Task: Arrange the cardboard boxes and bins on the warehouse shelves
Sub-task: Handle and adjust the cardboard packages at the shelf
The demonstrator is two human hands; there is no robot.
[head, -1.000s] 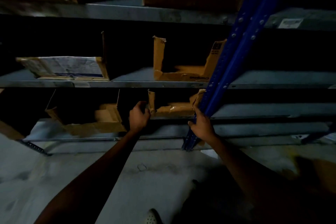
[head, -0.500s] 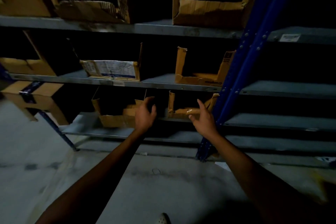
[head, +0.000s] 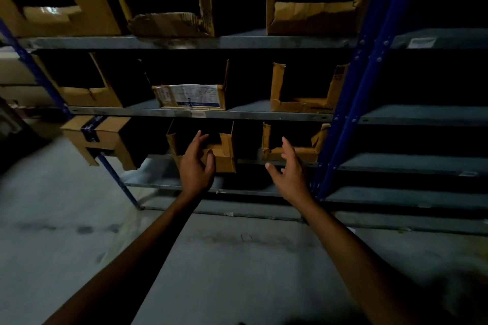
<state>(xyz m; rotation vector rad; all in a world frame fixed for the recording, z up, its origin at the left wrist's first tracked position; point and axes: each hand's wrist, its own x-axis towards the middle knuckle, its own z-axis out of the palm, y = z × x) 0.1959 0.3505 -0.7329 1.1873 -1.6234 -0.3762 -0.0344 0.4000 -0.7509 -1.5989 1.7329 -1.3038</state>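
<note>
Dim metal shelving holds open-fronted cardboard bins on several levels. On the low shelf [head: 264,162] a cut-down bin [head: 224,153] stands in the middle and another cut-down bin [head: 293,153] sits right of it, by the blue upright [head: 353,103]. My left hand [head: 196,166] hovers in front of the middle bin, fingers apart, holding nothing. Spread and empty, my right hand [head: 289,171] hangs just before the right bin. Whether either hand touches cardboard I cannot tell.
A taped box [head: 103,140] juts out at the low shelf's left end. The shelf above carries a labelled bin [head: 190,96] and a low tray-like bin [head: 303,103]. Larger bins line the top shelf [head: 184,42]. Right bay shelves [head: 422,119] are bare. Concrete floor [head: 224,258] below.
Both hands have let go of the right low bin and blue upright and now hover open. The view has swung left and up, showing more bins and the taped box.
</note>
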